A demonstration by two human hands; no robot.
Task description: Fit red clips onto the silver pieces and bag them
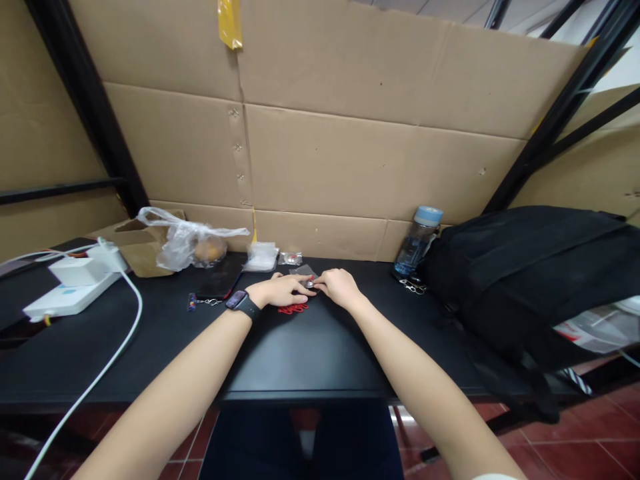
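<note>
In the head view, my left hand [285,291], with a dark watch on the wrist, reaches over the desk with its fingers at a small clear plastic bag [302,270]. My right hand [339,287] is closed in a pinch at the near edge of the same bag, its fingertips meeting those of the left. A small shiny and red item shows at the fingertips, too small to name. Just below the left hand, a bundle of red cord [294,309] lies on the black desk [310,353].
Behind the hands are another small clear packet [291,258] and a stack of clear bags [261,256]. Left are a phone [219,279], a knotted plastic bag [183,243], a cardboard box [143,250] and a white power strip [75,293]. Right stand a bottle [416,243] and black backpack [520,280].
</note>
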